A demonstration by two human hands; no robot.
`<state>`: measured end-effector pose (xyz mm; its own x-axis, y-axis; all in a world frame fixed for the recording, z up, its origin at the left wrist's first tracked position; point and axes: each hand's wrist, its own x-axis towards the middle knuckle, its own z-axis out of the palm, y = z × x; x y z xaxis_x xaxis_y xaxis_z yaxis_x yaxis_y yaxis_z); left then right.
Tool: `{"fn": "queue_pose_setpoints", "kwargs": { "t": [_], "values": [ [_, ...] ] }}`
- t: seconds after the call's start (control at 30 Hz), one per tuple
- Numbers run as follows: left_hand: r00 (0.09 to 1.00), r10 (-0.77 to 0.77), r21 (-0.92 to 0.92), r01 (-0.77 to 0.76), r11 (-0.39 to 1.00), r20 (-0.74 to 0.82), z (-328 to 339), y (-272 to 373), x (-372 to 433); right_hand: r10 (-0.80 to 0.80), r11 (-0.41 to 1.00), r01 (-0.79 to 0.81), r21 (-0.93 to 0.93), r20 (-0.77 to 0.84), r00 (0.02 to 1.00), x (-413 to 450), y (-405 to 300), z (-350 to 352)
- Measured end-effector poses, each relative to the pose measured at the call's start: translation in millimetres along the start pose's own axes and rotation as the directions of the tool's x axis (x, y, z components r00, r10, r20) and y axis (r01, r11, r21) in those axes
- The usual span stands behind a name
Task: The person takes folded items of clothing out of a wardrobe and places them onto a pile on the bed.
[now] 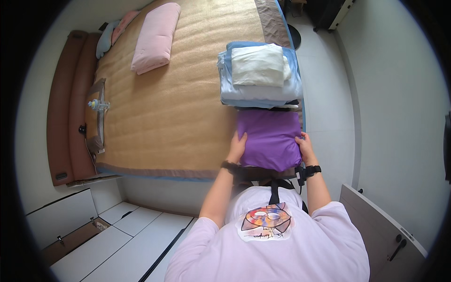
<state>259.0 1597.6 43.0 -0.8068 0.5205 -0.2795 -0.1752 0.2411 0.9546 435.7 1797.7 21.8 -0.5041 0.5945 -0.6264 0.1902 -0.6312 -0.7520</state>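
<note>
A folded purple cloth [269, 141] lies at the bed's near right corner, between my two hands. My left hand [239, 146] grips its left edge, thumb on top. On the opposite edge, my right hand [305, 146] pinches the fabric between thumb and fingers. Just beyond the purple cloth stands a stack of folded clothes [260, 93] in light blue, with dark pieces low down and a folded white cloth [258, 66] on top. What my fingers do beneath the purple cloth is hidden.
The bed's woven mat [165, 123] carries a folded pink quilt [156, 38], and a baby bottle [98, 104] lies on a pillow by the brown headboard [74, 105]. White cabinets [141, 225] stand at lower left, one with a raised door. A door [380, 225] stands at lower right.
</note>
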Motion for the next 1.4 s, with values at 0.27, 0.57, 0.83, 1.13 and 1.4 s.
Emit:
{"fn": "queue_pose_setpoints", "kwargs": {
  "t": [0.27, 0.57, 0.83, 1.13, 1.4],
  "values": [
    [0.997, -0.081, 0.057, 0.081, 0.995, 0.001, -9, 1, 2, 0.229, 0.919, -0.196, -0.344, 0.058, 0.972, -10, -17, 4],
    [0.974, -0.086, 0.19, 0.045, 0.981, 0.211, -29, 21, -16, 0.392, 0.897, -0.338, -0.286, 0.156, 0.907, -10, -7, 0],
    [0.977, -0.009, 0.133, -0.02, 0.991, 0.212, -36, 26, -19, 0.085, 0.807, -0.049, -0.588, 0.034, 0.996, -3, 12, -1],
    [0.97, -0.114, 0.45, 0.007, 0.893, 0.212, -39, -7, -17, -0.109, 0.718, -0.008, -0.696, -0.124, 0.986, -23, 22, 11],
    [0.972, -0.11, 0.458, 0.004, 0.889, 0.206, -50, 9, -17, -0.289, 0.667, -0.089, -0.74, -0.367, 0.884, -40, 21, 14]
  ]
}}
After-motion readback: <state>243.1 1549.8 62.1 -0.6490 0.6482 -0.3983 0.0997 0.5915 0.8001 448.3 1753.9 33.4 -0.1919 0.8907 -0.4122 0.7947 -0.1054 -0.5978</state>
